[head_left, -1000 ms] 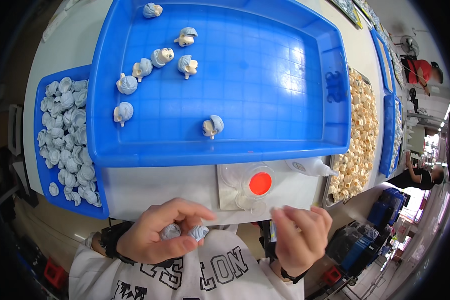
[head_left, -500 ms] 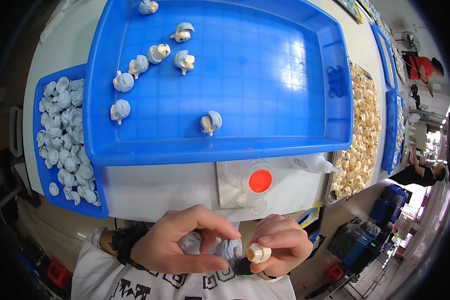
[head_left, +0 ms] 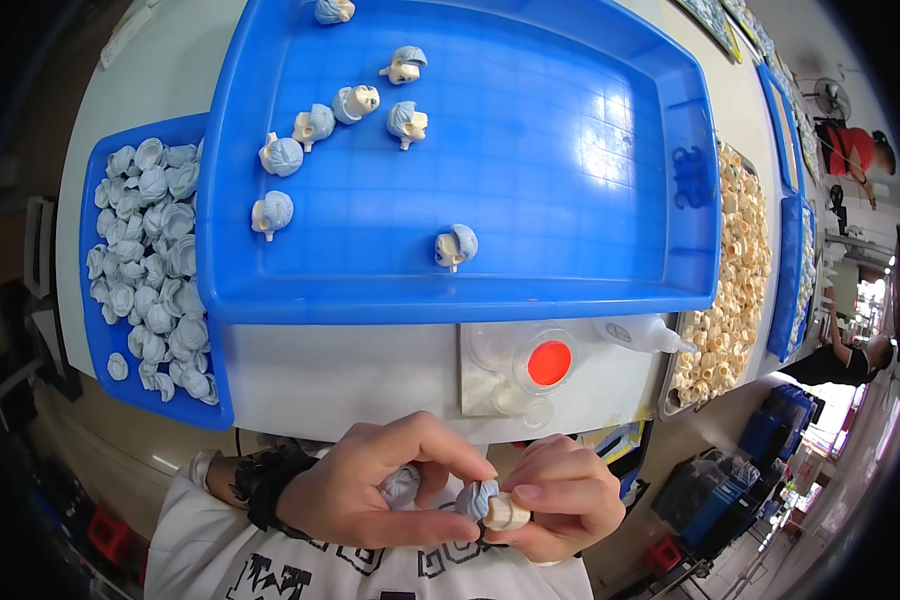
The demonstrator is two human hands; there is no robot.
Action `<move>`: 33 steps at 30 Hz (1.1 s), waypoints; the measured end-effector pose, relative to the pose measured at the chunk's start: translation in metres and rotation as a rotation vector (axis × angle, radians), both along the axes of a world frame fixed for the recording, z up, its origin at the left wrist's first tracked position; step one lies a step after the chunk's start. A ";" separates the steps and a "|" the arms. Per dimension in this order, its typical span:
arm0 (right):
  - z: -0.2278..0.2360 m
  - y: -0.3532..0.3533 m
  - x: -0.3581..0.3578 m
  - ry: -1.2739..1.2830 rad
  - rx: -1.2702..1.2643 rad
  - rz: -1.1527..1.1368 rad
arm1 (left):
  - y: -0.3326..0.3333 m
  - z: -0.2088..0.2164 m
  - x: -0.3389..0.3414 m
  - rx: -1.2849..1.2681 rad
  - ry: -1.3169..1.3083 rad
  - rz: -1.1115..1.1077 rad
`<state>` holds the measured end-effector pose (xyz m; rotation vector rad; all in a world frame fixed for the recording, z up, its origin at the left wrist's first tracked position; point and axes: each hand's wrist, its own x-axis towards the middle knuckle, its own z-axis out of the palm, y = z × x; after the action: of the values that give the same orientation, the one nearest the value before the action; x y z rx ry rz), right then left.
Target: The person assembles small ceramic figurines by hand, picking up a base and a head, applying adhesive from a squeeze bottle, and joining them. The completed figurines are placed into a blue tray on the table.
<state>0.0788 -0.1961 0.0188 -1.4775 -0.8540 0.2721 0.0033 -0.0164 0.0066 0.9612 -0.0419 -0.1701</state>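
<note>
Between thumb and index finger, my left hand [head_left: 385,485] pinches a light-blue doll hair piece [head_left: 476,499]. A second blue-grey hair piece [head_left: 400,487] sits in its palm, behind the fingers. My right hand [head_left: 566,495] grips a cream doll head [head_left: 507,513] by its side. The hair piece and the head touch at their facing edges, in front of my shirt. Several doll heads with blue hair, one of them here [head_left: 457,247], lie in the large blue tray [head_left: 530,308], mostly toward its left side.
At left, a smaller blue tray [head_left: 220,405] holds many blue hair pieces. A metal tray of cream heads [head_left: 735,270] stands at right. Near the table's front edge are a jar with a red-orange top [head_left: 549,363] and a translucent squeeze bottle [head_left: 642,333]. Two people are in the right background.
The cream head in my right hand has moved left against the hair piece in my left hand; they were apart before. The view has shifted, so the trays appear slightly further right.
</note>
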 end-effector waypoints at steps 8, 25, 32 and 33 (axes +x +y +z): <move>0.004 0.002 0.001 -0.098 -0.090 -0.002 | 0.001 -0.005 -0.001 0.083 -0.041 0.058; 0.014 0.007 0.000 -0.003 -0.137 -0.015 | 0.002 -0.003 0.001 0.184 -0.219 0.188; 0.009 0.008 -0.003 0.044 -0.113 -0.042 | 0.008 0.001 0.000 0.329 -0.199 0.180; 0.009 0.008 -0.004 0.044 -0.109 -0.059 | 0.008 0.003 -0.001 0.348 -0.182 0.189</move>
<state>0.0747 -0.1877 0.0276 -1.5900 -0.7692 0.3101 0.0027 -0.0087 0.0092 1.3192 -0.0907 0.0893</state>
